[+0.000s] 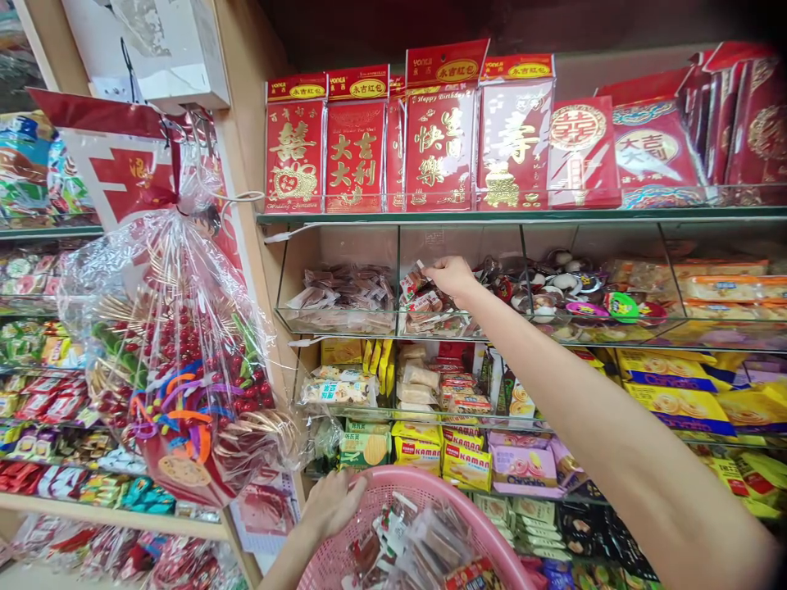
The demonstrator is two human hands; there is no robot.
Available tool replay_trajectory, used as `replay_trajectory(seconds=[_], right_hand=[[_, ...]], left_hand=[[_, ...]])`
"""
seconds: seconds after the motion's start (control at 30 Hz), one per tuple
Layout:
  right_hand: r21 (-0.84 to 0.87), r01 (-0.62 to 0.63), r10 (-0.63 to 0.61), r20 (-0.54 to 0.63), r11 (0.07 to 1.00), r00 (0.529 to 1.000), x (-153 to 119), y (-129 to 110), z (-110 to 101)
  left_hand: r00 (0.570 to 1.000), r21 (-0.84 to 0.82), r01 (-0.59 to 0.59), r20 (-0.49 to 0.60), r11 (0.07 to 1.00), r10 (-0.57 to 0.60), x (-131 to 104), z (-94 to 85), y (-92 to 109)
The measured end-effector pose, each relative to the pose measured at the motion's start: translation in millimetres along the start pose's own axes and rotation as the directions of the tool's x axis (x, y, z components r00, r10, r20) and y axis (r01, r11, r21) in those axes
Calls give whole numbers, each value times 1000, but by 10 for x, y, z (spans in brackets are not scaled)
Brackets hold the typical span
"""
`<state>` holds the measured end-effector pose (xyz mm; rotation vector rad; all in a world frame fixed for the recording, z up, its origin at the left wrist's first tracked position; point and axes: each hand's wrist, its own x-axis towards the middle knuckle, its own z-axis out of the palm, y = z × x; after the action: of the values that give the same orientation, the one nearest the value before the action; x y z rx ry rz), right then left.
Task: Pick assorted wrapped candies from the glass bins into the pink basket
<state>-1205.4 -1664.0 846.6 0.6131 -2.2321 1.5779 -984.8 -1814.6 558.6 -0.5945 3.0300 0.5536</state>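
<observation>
My right hand (453, 277) reaches into a clear glass compartment (401, 287) of the shelf, its fingers pinched on a small wrapped snack packet (411, 282). More such packets (427, 305) lie just below it. Down at the front, my left hand (332, 501) grips the rim of a pink plastic basket (476, 515), fingers partly hidden behind the edge. Inside the basket is a heap of clear-wrapped brown snack packets (439, 537), with a red and yellow one (472, 575) among them.
Red envelopes (439, 147) stand on the glass shelf above. A bouquet wrapped in plastic (184, 369) hangs at left, close to the basket. Thin brown packets (344, 287) fill the neighbouring compartment; jelly cups (566, 283) lie to the right. Yellow biscuit packs (418, 451) sit below.
</observation>
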Motion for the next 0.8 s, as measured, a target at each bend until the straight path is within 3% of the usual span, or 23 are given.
replay_trajectory(seconds=[0.13,0.23,0.37,0.47,0.53,0.6,0.67,0.8], right_hand=[[201,-50,48,14,978,999,-10,-40,-90],[417,-75,79,8,906,997,-195,-110,-285],[544,-1,-29,47,839,998,-739,-129,-608],[524,-47,-88,230,850,969,-1223,77,-657],[450,-168,-44,424,877,905,-1512,345,-513],[352,-283,24,587,892,809,-1761,686,-253],[269,-359,99,663,894,743,-1976,1043,47],[127,-420,221,696,898,684,-2295,1577,477]], left_hand=[[1000,-5,-5,-11,1000,5,15,13,-22],[1000,-1,-5,-11,1000,5,37,29,-50],[1000,-2,-13,-7,1000,13,64,21,-66],[1000,-17,-28,8,999,28,74,-19,-42],[999,-21,-38,23,999,38,75,-54,-7],[999,-16,-41,27,999,42,72,-85,37],[999,-15,-35,21,999,35,68,-104,78],[1000,-14,-24,17,1000,24,48,-114,127]])
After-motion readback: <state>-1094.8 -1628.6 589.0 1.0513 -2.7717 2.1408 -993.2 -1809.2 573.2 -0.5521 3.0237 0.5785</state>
